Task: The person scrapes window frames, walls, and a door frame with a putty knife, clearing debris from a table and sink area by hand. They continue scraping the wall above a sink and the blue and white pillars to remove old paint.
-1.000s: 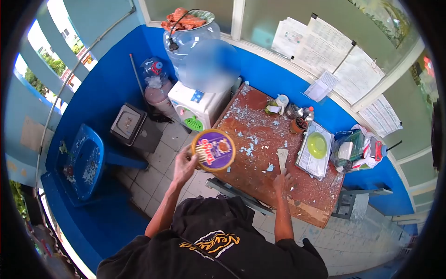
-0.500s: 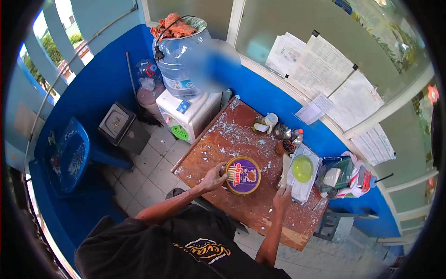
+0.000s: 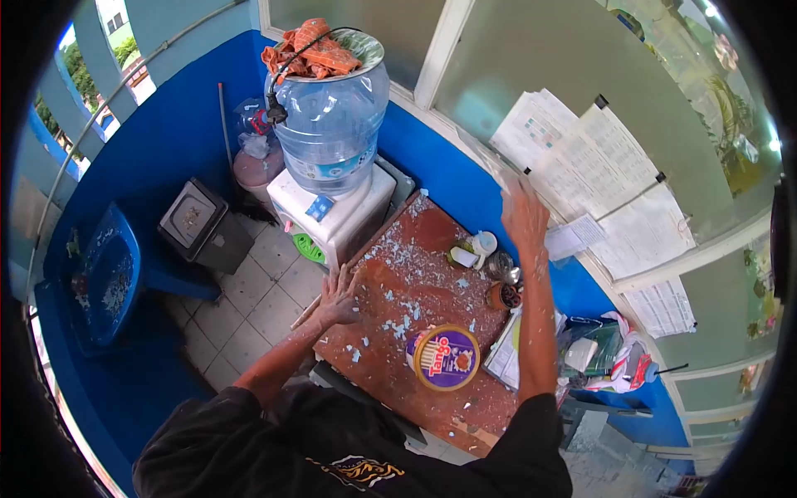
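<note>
My left hand [image 3: 338, 300] is at the left edge of the brown table [image 3: 390, 332], palm down with its fingers spread, holding nothing. My right hand [image 3: 525, 214] is raised in front of the window frame, left of the taped papers. Its fingers are closed round a thin, pale, blurred object [image 3: 503, 173] that I cannot make out. A round purple Tango tub [image 3: 447, 358] with a gold rim stands on the table between my forearms, touched by neither hand. Pale blue flakes [image 3: 407, 319] lie scattered over the tabletop.
A water dispenser [image 3: 332, 207] with a big clear bottle [image 3: 328, 124] stands behind the table. Jars [image 3: 483, 244] line the wall side; papers [image 3: 504, 357] and a bagged bundle [image 3: 610, 353] lie right. A grey bin [image 3: 207, 228] and blue chair [image 3: 120, 278] are left.
My right hand has risen from beside the papers to the window frame with the pale object. My left hand has left the tub, moved left and opened. The tub appears slightly lower right.
</note>
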A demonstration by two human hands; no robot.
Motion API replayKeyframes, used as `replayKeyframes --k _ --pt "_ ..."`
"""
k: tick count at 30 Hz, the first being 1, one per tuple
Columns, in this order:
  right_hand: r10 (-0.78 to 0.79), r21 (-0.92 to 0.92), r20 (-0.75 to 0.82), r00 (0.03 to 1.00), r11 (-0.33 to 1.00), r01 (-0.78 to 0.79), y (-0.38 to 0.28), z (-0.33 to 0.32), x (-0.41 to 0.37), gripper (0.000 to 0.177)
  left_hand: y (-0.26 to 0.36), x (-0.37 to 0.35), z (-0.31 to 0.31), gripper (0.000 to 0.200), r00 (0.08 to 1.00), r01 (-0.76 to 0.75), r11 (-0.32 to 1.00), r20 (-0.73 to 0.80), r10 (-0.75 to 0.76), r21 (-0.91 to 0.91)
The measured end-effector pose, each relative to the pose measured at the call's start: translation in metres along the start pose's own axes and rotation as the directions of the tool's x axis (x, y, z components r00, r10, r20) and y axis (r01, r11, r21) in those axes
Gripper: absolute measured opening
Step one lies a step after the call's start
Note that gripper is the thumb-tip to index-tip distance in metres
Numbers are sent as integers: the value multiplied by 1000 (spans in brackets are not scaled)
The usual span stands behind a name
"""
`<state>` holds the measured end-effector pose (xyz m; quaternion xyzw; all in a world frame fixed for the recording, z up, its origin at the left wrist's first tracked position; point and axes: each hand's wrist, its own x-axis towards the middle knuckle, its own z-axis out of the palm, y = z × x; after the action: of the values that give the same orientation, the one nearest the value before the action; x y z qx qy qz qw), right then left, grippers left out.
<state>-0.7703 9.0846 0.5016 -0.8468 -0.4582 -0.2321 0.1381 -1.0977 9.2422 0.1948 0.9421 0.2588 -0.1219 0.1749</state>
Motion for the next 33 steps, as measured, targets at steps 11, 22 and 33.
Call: replayKeyframes --k 11,22,33 --pt "-560 -443 191 806 684 580 -25 41 164 18 -26 4 6 166 982 -73 987 160 96 -144" --pt "-175 -470 568 804 733 492 -24 -8 65 10 -30 2 9 169 990 -85 983 99 102 -164" --pt "-79 -234 485 871 948 216 -34 107 -7 4 -27 1 4 168 988 -69 986 124 87 -149"
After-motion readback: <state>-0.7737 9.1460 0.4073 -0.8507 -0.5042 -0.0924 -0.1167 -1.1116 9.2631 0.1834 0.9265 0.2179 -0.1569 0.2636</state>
